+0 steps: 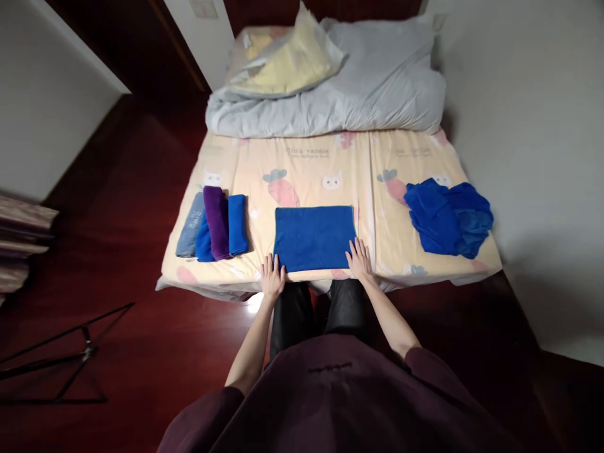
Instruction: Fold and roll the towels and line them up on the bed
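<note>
As I look down through the head camera, both hands are at work on one flat rectangular dark-blue cloth [314, 238] with a thin greenish edge, spread near the front of a bed, and it lies smooth and nearly square to me. Whether it's a single layer or doubled, I can't tell. My left hand [272, 277] is palm down at the near left corner, fingers stretched out and slightly parted, thumb side meeting the cloth, nothing in its grasp. Over on the other side, my right hand [360, 260] sits along the right edge toward the near corner, fingers straight and a little fanned, part on the cloth, part beside it, gripping nothing.

Underneath runs a cream fabric sheet [257, 229] printed with pink carrots and white cat faces. Well to the left I have a tight row of compact fabric bundles: a grey-blue one with pale lettering [189, 229], a blue one [203, 245] partly covered, a long purple one [216, 220] and another, smooth blue one [238, 223]. Out right, well apart from the hands, sits a crumpled heap of bright-blue fabric [448, 217]. At the far end, a puffy grey quilt [377, 107] carries a pale-yellow bundle [292, 66].
</note>
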`<state>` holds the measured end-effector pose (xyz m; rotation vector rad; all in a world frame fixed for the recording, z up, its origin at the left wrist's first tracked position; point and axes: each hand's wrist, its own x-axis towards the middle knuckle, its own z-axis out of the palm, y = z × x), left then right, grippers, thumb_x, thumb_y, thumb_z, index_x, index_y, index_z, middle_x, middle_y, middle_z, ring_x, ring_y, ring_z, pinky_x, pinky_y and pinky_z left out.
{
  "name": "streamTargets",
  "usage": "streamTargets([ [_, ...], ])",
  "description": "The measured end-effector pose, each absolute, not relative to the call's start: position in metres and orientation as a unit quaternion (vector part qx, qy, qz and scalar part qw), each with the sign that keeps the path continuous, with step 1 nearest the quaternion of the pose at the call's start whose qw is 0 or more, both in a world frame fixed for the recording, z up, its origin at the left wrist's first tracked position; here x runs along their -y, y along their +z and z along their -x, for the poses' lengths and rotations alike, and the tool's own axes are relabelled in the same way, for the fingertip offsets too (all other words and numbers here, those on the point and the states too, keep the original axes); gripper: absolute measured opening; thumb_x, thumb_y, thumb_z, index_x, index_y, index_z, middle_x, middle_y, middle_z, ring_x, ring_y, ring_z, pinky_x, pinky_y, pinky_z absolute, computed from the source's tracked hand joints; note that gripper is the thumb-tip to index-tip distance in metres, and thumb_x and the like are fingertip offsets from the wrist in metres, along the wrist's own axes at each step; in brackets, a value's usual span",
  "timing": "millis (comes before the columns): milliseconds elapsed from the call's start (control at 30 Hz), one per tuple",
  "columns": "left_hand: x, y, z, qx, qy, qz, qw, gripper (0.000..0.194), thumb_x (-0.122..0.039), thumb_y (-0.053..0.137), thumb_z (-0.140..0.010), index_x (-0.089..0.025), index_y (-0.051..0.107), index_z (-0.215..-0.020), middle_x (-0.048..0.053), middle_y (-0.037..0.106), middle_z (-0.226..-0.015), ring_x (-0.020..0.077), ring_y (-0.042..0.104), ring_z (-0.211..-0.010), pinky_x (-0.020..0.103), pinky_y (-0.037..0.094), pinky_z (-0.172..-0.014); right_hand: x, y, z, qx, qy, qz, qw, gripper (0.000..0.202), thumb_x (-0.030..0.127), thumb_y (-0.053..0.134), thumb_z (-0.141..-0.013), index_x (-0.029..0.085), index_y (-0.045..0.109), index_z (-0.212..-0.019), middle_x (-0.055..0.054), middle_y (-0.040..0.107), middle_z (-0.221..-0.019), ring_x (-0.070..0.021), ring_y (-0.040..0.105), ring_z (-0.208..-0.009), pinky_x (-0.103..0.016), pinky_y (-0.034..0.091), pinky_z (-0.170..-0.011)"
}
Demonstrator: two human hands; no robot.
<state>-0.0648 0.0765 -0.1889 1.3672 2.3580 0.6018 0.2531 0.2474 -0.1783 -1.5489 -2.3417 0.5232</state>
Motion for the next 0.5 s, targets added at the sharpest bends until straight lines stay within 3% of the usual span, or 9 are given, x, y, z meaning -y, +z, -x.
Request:
streamTargets([
  [100, -0.055, -0.189, 0.065, -0.836, 0.242, -0.455, 0.188, 0.068, -0.037, 0.045, -0.103, -0.013, 0.038, -0.166, 0.018, 0.029, -0.176, 0.0327, 0.018, -0.168, 0.053, 0.017, -0.137, -0.223, -0.177, -0.283, 0.769, 0.185, 0.585, 0.179, 0.057, 0.034, 0.048, -0.104, 0.012, 0.053, -0.157, -0.019, 0.041, -0.170, -0.0335, 0.030, -0.163, -0.057, 0.023, -0.134],
  [267, -0.048, -0.178, 0.075, -0.825, 0.324, -0.394, 0.244, 0.049, -0.030, 0.051, -0.098, -0.014, 0.061, -0.143, 0.022, 0.062, -0.149, 0.0332, 0.055, -0.145, 0.046, 0.041, -0.125, -0.203, -0.165, -0.308, 0.662, 0.293, 0.638, 0.261, 0.037, 0.030, 0.057, -0.095, 0.019, 0.074, -0.127, -0.019, 0.065, -0.144, -0.0345, 0.058, -0.140, -0.049, 0.046, -0.121],
  [400, -0.056, -0.172, 0.085, -0.818, 0.349, -0.365, 0.274, 0.044, -0.029, 0.056, -0.098, -0.014, 0.061, -0.138, 0.021, 0.074, -0.129, 0.0299, 0.073, -0.119, 0.040, 0.055, -0.106, -0.206, -0.154, -0.306, 0.565, 0.442, 0.638, 0.278, 0.021, 0.033, 0.072, -0.088, 0.021, 0.074, -0.105, -0.011, 0.077, -0.102, -0.0274, 0.075, -0.100, -0.035, 0.063, -0.084],
  [500, -0.062, -0.174, 0.091, -0.811, 0.357, -0.355, 0.300, 0.045, -0.031, 0.067, -0.095, -0.013, 0.062, -0.135, 0.020, 0.076, -0.122, 0.0277, 0.076, -0.109, 0.036, 0.058, -0.095, -0.208, -0.153, -0.301, 0.539, 0.506, 0.620, 0.263, 0.019, 0.036, 0.077, -0.088, 0.019, 0.070, -0.093, -0.003, 0.071, -0.073, -0.0178, 0.068, -0.058, -0.025, 0.053, -0.052],
])
